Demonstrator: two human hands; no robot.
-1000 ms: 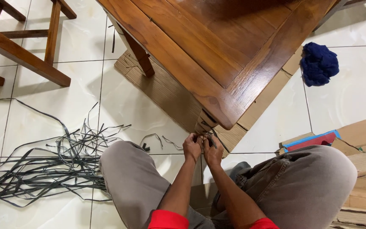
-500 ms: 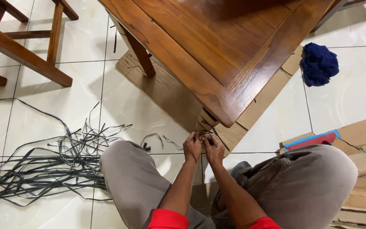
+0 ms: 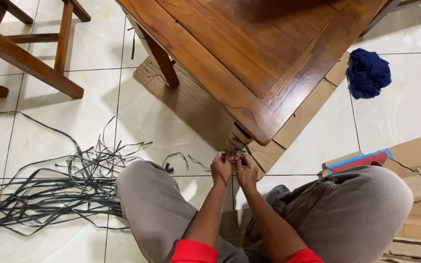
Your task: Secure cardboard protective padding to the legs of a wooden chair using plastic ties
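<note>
The table (image 3: pixel 249 53) above me is dark, glossy wood, its planks smooth and its corner squared off just over my hands. It stands on flat sheets of brown cardboard (image 3: pixel 191 104), ribbed and matte, laid on shiny white floor tiles (image 3: pixel 59 131). To my left a loose tangle of thin, flat, dark strips (image 3: pixel 49 192) fans out across the tiles, some curling up at their ends. A crumpled blue cloth (image 3: pixel 369 73), soft and lumpy, lies on the floor past the table's right side. At my right knee is a stack of rough cardboard pieces (image 3: pixel 415 160), one with a red and blue face. A slatted wooden chair (image 3: pixel 25 53) stands at the far left.

My left hand (image 3: pixel 221 168) and right hand (image 3: pixel 246 171) are close together, touching, right under the table corner, by the leg there. Both are curled with fingers drawn in, pinching a short bit of strip (image 3: pixel 235 156) between the fingertips; how tightly, I cannot tell, since the piece is small and mostly hidden by my fingers. That strip sits against the table leg just above the cardboard edge. My grey trousers (image 3: pixel 157 204) frame both arms.
</note>
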